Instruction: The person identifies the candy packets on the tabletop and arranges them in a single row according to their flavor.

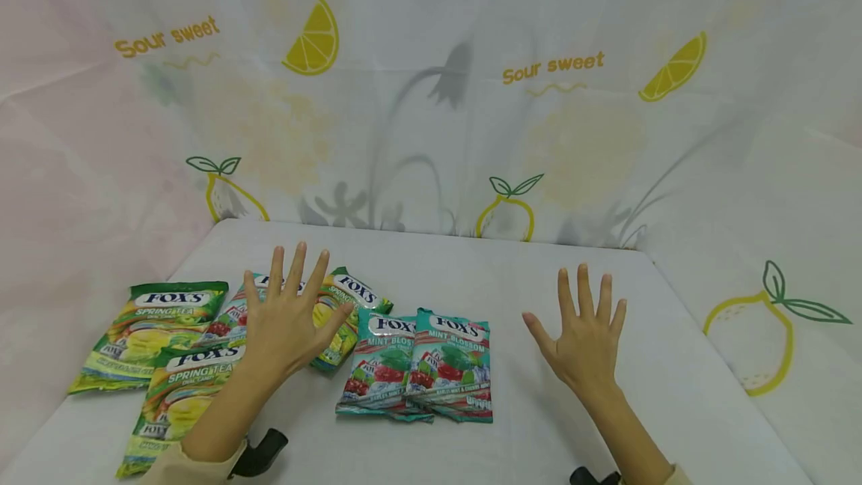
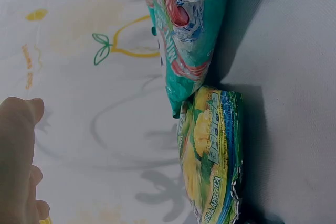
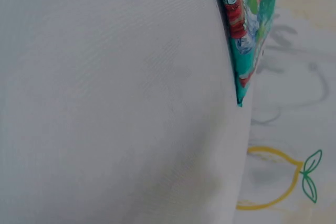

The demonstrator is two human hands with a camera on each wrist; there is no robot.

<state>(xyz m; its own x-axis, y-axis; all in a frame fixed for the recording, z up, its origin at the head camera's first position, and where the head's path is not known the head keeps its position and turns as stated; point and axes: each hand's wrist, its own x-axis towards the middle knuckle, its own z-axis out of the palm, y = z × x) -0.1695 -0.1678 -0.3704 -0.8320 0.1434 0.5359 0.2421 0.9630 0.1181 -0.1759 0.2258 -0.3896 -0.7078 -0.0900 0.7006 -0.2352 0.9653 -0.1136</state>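
Note:
My left hand (image 1: pixel 286 328) is held with fingers straight and spread above the candy bags on the left, holding nothing. It partly hides a teal Mint Blossom bag (image 1: pixel 229 316) and overlaps a Spring Tea bag (image 1: pixel 353 294) behind it. Two teal Mint Blossom bags (image 1: pixel 453 373) lie side by side in the middle, their edges overlapping. To their right, my right hand (image 1: pixel 586 343) is also spread and holds nothing. In the left wrist view, part of the left hand (image 2: pixel 16 156) shows beside a teal bag (image 2: pixel 189 30) and a yellow-green bag (image 2: pixel 210 150).
Two larger green-yellow Spring Tea bags (image 1: pixel 151 328) lie at the left of the white table (image 1: pixel 539 440), one partly under my left forearm. A white cloth backdrop (image 1: pixel 417 133) printed with lemons rises behind the table and along its sides.

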